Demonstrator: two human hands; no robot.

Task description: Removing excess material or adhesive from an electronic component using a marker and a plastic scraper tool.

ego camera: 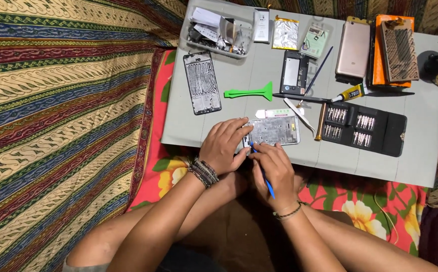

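Both forearms reach up from the bottom of the view to the near edge of a grey work mat (279, 75). Right hand (276, 168) has its fingers curled together in a pen-like pinch around a thin blue pry tool (268, 185), whose tip meets the near left corner of an opened phone frame (273, 131). Left hand (225, 146) lies just beside that frame, fingers pressed together and bent over its left end, holding it flat on the mat.

The frame lies lengthwise under the fingertips of both hands, its right half uncovered. As I judge it, the tool tip could skid off the corner and scratch the exposed board (or nick the left fingers, which touch the same end), should the push run stronger than the hold. The frame could also slide toward the silver tweezers (302, 115) just beyond it.

Farther back lie a green plastic spudger (249, 92), another bare phone chassis (202, 82), a clear parts tray (218, 31), a glue tube (348, 93) and an open black bit case (362, 128).
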